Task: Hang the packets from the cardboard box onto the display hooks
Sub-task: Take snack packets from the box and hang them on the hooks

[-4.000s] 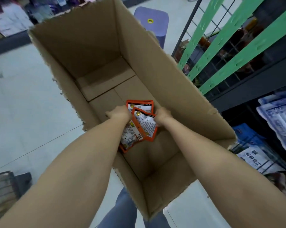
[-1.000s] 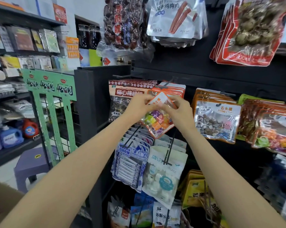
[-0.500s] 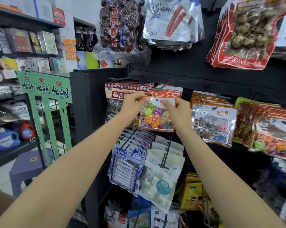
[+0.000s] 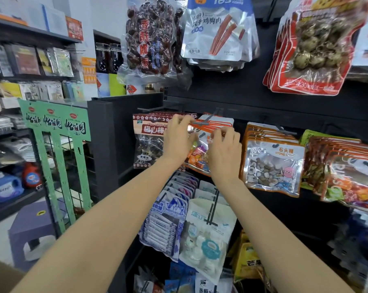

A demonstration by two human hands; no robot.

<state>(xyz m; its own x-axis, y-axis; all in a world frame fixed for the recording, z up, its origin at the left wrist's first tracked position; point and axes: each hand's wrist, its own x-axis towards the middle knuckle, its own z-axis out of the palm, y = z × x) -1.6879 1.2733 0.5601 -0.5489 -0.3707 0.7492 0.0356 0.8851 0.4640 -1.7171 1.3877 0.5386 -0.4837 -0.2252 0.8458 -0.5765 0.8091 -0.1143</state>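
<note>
Reaching forward, left hand (image 4: 176, 140) and right hand (image 4: 223, 153) pinch the packet (image 4: 197, 153) top with curled fingers (image 4: 218, 132) at the hook (image 4: 210, 118)

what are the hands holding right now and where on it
Both hands hold one orange-edged candy packet by its top edge: left hand at the left corner, right hand at the right.

Both hands raised at black display panel (image 4: 253, 98). Left hand (image 4: 176, 140) pinches top left edge of orange-bordered clear packet of coloured sweets (image 4: 197, 153); right hand (image 4: 224, 153) pinches its top right edge. Packet top sits at black metal display hook (image 4: 210, 117), in front of matching packets. Stone-candy packets (image 4: 272, 166) hang just right; plum-lollipop packets (image 4: 149, 142) just left. Green wire rack (image 4: 56, 149) stands well left.
</note>
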